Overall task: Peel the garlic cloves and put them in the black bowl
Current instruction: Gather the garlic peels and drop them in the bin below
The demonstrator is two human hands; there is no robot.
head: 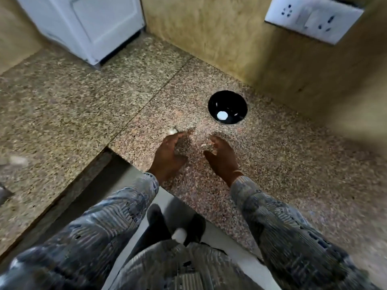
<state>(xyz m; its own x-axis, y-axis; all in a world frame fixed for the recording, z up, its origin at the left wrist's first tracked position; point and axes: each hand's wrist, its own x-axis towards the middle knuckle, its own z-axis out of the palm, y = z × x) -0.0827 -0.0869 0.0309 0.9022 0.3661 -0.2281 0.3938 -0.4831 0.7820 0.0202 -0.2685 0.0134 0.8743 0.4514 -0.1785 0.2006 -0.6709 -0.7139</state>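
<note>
The black bowl (236,97) stands on the speckled granite counter (272,164) near the back wall, with one white round thing (222,115) inside, either a peeled clove or a glare spot. A pale garlic clove (172,130) lies on the counter at the fingertips of my left hand (167,155), whose fingers are spread and hold nothing. My right hand (223,158) is a short way to the right, its fingers curled loosely around a small pale garlic piece (209,146). Motion blur hides whether that piece is peeled.
A white appliance (83,28) stands at the back left corner. A white socket plate (312,19) is on the right wall. The counter's inner edge (117,151) runs just left of my left wrist, with floor below. A blurred pale object (18,160) lies far left.
</note>
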